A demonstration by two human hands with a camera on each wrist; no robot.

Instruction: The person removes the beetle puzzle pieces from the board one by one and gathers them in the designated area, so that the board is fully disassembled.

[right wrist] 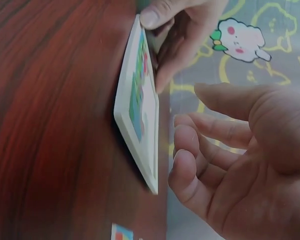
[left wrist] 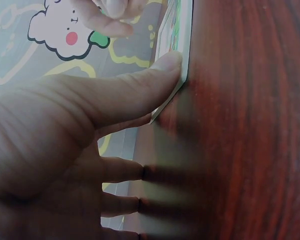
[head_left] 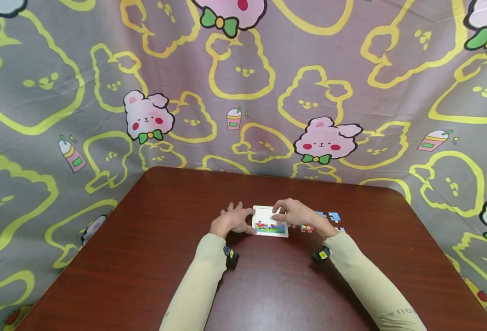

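Note:
A white-framed jigsaw puzzle board (head_left: 271, 235) lies flat on the table, its lower strip filled with colourful picture pieces and its upper part plain white. My left hand (head_left: 236, 219) is at the board's left side. In the left wrist view its thumb (left wrist: 140, 85) touches the frame near a corner, while the other fingers spread straight to the tabletop. Above the board's right half hovers my right hand (head_left: 299, 214). The right wrist view shows its fingers (right wrist: 185, 167) loosely bent, the thumb apart, and nothing visible between them.
Several loose jigsaw pieces (head_left: 334, 216) lie right of the board, partly hidden by the right hand; one piece (right wrist: 122, 233) shows at the right wrist view's bottom edge. The brown wooden table (head_left: 177, 257) meets a patterned cloth curtain (head_left: 264, 110) at the back and sides.

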